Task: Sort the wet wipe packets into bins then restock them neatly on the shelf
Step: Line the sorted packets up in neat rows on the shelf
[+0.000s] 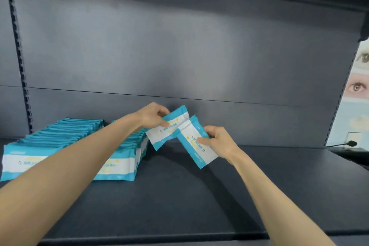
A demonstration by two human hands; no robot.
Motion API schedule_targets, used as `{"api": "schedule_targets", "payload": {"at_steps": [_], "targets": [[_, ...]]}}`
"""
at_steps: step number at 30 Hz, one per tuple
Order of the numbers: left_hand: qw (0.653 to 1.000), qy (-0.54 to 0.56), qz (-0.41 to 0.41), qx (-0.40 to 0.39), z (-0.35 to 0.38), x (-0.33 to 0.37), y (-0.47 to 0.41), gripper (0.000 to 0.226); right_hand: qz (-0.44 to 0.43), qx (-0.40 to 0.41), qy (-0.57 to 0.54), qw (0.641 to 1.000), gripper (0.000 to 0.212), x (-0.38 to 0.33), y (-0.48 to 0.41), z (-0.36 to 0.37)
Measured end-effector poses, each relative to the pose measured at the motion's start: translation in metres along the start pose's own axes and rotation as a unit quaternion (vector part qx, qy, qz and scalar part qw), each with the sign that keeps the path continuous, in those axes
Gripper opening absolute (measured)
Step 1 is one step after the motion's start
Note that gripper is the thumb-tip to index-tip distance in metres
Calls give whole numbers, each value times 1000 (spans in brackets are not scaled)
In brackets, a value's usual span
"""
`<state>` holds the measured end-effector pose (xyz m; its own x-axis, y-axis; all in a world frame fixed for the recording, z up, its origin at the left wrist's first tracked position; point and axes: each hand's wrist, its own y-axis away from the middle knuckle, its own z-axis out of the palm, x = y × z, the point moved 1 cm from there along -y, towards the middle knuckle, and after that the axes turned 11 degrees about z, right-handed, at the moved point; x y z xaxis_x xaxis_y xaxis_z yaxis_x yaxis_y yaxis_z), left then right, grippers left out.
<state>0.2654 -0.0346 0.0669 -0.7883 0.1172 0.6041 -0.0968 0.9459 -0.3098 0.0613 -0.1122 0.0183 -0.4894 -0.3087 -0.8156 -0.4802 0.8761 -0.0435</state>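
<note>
Near the centre of the frame, the left hand [152,116] pinches one wet wipe packet [166,129] at its upper left end, fingers curled over the edge and thumb on the front face. Just lower right, the right hand [216,141] grips a second packet [194,147] by its right edge, thumb flat on the front and fingers behind. Both packets are white with teal borders and yellow and teal print, tilted and held above the dark shelf [199,195]; the second packet's upper corner overlaps the first. Both bare forearms reach in from the bottom corners, the left one crossing over two rows of stacked packets [60,136] in the left middle of the frame.
</note>
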Motion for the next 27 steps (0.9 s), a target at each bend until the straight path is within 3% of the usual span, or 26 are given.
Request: {"api": "schedule_targets", "payload": {"at_steps": [6,13,22,27], "targets": [[989,-110,-4,-95,14,-23,-53,42,-37,0,112,993,31,12,-52,2],[984,-169,-13,-64,39,-60,-98,33,-41,42,218,974,38,22,-101,10],[957,-286,40,-36,55,-74,-114,20,-57,80,238,966,36,33,-123,19],[955,-286,59,-60,53,-75,-112,20,-48,87,209,973,27,34,-125,22]]}}
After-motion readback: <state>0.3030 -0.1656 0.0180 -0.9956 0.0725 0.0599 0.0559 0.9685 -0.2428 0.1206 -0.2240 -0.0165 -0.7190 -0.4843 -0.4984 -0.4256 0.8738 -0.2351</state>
